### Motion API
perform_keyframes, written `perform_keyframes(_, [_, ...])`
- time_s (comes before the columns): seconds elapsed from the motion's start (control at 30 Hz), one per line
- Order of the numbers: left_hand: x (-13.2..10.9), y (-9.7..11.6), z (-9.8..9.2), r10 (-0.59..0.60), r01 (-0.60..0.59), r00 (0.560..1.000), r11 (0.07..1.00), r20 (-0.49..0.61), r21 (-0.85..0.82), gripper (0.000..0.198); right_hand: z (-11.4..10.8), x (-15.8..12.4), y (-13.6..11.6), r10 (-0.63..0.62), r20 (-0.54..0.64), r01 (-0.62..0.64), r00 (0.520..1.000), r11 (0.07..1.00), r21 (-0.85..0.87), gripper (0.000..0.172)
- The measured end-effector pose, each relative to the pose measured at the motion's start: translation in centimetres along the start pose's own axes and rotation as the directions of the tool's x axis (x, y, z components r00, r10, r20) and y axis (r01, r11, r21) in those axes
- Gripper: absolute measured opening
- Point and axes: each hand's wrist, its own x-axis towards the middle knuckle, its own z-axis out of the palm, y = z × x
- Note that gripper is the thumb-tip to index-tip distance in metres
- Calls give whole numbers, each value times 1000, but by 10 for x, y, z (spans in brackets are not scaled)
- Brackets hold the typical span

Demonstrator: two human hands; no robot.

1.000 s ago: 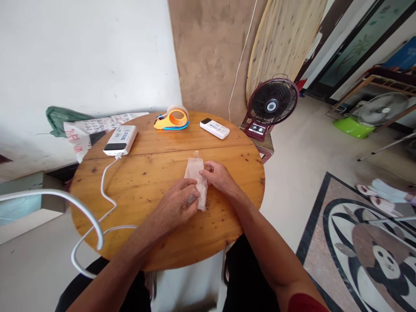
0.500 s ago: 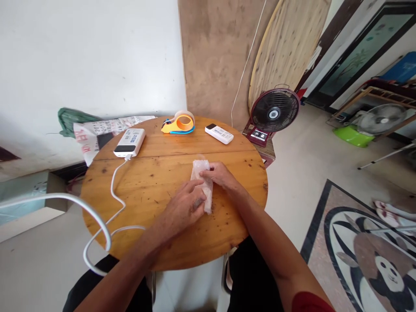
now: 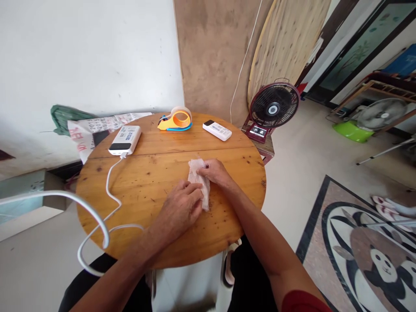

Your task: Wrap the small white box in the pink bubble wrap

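A narrow bubble wrap bundle (image 3: 195, 177), whitish and translucent, lies on the round wooden table (image 3: 152, 173) in front of me; what is inside it I cannot make out. My right hand (image 3: 215, 171) grips its upper right edge, the thumb on top. On its lower left side rests my left hand (image 3: 183, 203), fingers curled against the wrap. Beyond the hands stand an orange tape dispenser (image 3: 177, 120) with a roll in it and a white power bank (image 3: 217, 130) with a dark end.
Another white power bank (image 3: 125, 139) sits at the table's left with a white cable (image 3: 112, 195) plugged in. The cable loops over the left edge. A dark red fan (image 3: 273, 108) stands on a stool beyond the right edge.
The left fingers have curled in closer on the bubble wrap bundle, and the index finger no longer stretches out over it. The whole view has shifted slightly.
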Motion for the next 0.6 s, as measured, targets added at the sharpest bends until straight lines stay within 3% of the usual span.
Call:
perform_keyframes(0.27, [0, -4, 5, -32, 31, 999, 995, -15, -93, 15, 2, -3, 6, -14, 39, 4, 999, 966, 259, 23])
perform_keyframes(0.43, [0, -8, 10, -45, 29, 994, 988, -98, -153, 16, -4, -13, -5, -51, 48, 25, 998, 901, 434, 29])
perform_keyframes(0.6, [4, -12, 12, -63, 47, 991, 989, -114, -139, 14, -6, -17, -14, -76, 27, 53, 997, 865, 500, 26])
